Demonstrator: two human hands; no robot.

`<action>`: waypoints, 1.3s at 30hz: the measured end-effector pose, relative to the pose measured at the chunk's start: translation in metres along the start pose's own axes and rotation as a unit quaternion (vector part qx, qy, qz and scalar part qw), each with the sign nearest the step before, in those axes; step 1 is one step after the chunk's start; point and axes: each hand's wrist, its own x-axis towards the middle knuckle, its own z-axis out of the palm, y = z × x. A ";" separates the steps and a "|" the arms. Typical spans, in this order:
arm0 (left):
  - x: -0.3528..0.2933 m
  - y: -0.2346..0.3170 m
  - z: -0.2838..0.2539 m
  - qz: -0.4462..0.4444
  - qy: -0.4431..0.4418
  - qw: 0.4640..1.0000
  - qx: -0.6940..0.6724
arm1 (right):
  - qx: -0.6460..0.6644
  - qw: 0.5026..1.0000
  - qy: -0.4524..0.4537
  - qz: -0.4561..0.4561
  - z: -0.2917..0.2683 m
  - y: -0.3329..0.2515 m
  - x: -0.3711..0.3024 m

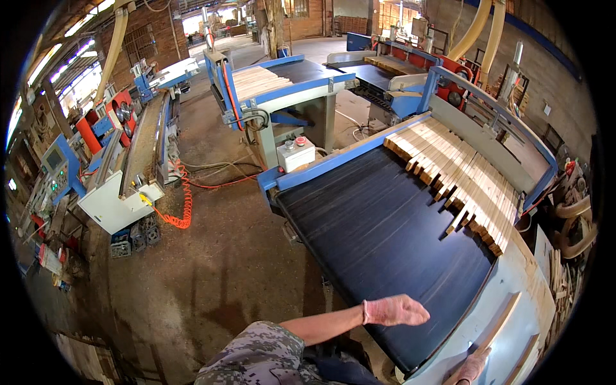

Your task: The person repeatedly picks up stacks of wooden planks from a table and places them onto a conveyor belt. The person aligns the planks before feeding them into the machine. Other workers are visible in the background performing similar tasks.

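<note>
My left hand (396, 310), in a pinkish work glove, hovers over the near part of a black conveyor belt (378, 218). Its fingers are stretched out side by side, and nothing shows in them. At the lower right, my right hand (471, 367), gloved alike, grips the near end of a wooden strip (499, 325) on a pale side table (471, 330). The lower edge of the picture cuts off part of that hand. Across the far right of the belt lies a row of several wooden strips (459, 173), side by side with uneven ends.
Another wooden strip (525, 359) lies at the side table's right. A blue frame (350, 153) edges the belt, bearing a control box with a red button (296, 153). Beyond stands a second conveyor with strips (260, 83). An orange coiled hose (183, 205) hangs by the left machine (122, 199).
</note>
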 end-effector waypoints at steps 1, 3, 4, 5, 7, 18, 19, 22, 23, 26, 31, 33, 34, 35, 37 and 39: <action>0.006 -0.005 0.018 -0.009 -0.022 1.000 -0.020 | 0.067 0.993 -0.025 0.089 0.002 0.003 -0.005; 0.019 -0.027 0.049 -0.028 -0.058 0.996 -0.068 | 0.114 0.969 -0.094 0.198 -0.004 0.014 -0.014; 0.022 -0.036 0.061 -0.035 -0.063 0.995 -0.068 | 0.102 0.961 -0.145 0.210 -0.030 -0.016 -0.001; 0.023 -0.042 0.073 -0.035 -0.063 0.995 -0.068 | 0.089 0.953 -0.193 0.215 -0.049 -0.037 0.012; 0.035 -0.047 0.106 -0.048 -0.077 0.994 -0.068 | 0.080 0.957 -0.167 0.223 -0.056 -0.023 -0.004; 0.114 -0.093 0.237 0.019 0.076 0.975 0.206 | 0.308 0.924 -0.109 0.200 -0.185 0.026 -0.016; 0.123 -0.101 0.249 0.025 0.094 0.972 0.212 | 0.295 0.925 -0.093 0.222 -0.195 0.052 -0.015; 0.148 -0.127 0.265 0.006 0.130 0.972 0.197 | 0.226 0.934 -0.025 0.275 -0.197 0.150 -0.019; 0.154 -0.143 0.267 0.012 0.136 0.977 0.161 | 0.188 0.938 0.000 0.292 -0.195 0.181 -0.022; 0.176 -0.171 0.276 -0.006 0.129 0.980 0.150 | 0.138 0.918 0.047 0.370 -0.171 0.286 -0.038; 0.178 -0.167 0.300 -0.004 0.168 0.957 0.236 | 0.058 0.876 0.019 0.478 -0.138 0.406 -0.068; 0.186 -0.161 0.306 -0.003 0.175 0.949 0.261 | 0.058 0.847 -0.004 0.528 -0.104 0.451 -0.082; 0.188 -0.158 0.309 -0.004 0.181 0.945 0.274 | 0.076 0.839 -0.064 0.535 -0.096 0.473 -0.088; 0.190 -0.156 0.311 -0.002 0.182 0.940 0.290 | 0.091 0.829 -0.125 0.538 -0.090 0.485 -0.086; 0.191 -0.153 0.307 0.002 0.192 0.925 0.328 | 0.085 0.808 -0.158 0.562 -0.097 0.468 -0.058; 0.197 -0.148 0.306 -0.001 0.205 0.912 0.354 | 0.048 0.801 -0.124 0.583 -0.122 0.430 -0.044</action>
